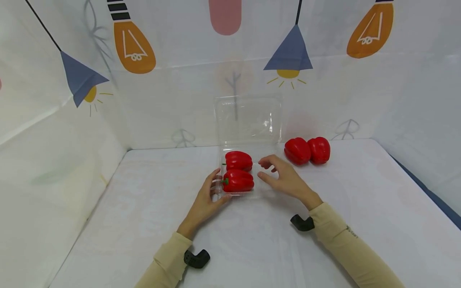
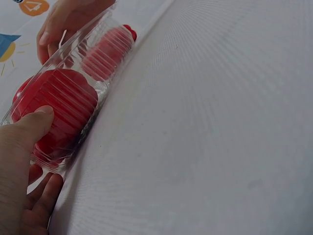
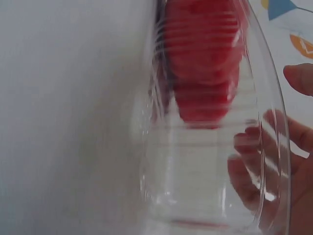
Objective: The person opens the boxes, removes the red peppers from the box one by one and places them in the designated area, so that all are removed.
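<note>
A clear plastic clamshell container [image 1: 239, 194] sits on the table with its lid [image 1: 248, 120] raised against the back wall. Two red bell peppers lie in its left half, the rear one [image 1: 239, 160] behind the front one [image 1: 238, 181], whose green stem points left. My left hand [image 1: 203, 204] holds the container's front left corner; in the left wrist view the thumb [image 2: 43, 117] presses on the ribbed front wall. Over the right half hovers my right hand [image 1: 284, 176], fingers loosely bent and holding nothing. Through the clear wall, the right wrist view shows its fingers [image 3: 244, 183].
Two more red bell peppers stand side by side at the back right, one on the left [image 1: 297, 151] and one on the right [image 1: 319, 150]. A white sheet [image 1: 144, 224] covers the table. Behind it hangs a printed curtain [image 1: 180, 92]. Black wrist mounts [image 1: 197, 259] stick out from both sleeves.
</note>
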`<state>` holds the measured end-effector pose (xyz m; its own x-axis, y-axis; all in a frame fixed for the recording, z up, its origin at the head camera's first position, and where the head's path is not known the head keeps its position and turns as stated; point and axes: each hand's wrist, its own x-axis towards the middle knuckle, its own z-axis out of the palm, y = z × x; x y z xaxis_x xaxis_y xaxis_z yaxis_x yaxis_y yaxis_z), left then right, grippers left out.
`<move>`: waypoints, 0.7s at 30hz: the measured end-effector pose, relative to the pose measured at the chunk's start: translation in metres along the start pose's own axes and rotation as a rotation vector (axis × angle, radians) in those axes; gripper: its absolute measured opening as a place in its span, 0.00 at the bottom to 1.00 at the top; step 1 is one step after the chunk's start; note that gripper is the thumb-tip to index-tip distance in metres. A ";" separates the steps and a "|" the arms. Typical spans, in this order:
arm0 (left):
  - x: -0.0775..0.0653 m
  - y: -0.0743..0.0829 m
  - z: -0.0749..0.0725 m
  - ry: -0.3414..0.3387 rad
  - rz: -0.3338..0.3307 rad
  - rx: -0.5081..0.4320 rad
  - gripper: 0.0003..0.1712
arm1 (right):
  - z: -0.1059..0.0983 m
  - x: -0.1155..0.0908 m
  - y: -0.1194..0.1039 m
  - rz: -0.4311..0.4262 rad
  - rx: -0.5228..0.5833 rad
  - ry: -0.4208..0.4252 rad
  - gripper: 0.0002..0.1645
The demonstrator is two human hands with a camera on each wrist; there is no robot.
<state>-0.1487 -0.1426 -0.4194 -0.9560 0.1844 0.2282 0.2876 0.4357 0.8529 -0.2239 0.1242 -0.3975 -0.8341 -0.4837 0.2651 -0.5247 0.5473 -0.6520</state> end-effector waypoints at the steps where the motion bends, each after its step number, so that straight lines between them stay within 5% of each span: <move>1: 0.000 0.000 0.000 0.001 0.003 -0.001 0.47 | 0.002 0.000 -0.002 -0.006 -0.004 -0.002 0.26; 15: 0.001 -0.003 0.002 0.009 0.022 0.023 0.46 | 0.032 0.001 -0.026 -0.104 -0.146 0.002 0.34; 21: 0.007 -0.032 0.010 0.028 0.031 0.015 0.49 | 0.042 0.005 -0.035 -0.093 -0.219 0.029 0.37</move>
<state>-0.1640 -0.1464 -0.4495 -0.9478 0.1735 0.2676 0.3178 0.4435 0.8380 -0.2021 0.0744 -0.4030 -0.7836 -0.5206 0.3390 -0.6209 0.6381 -0.4553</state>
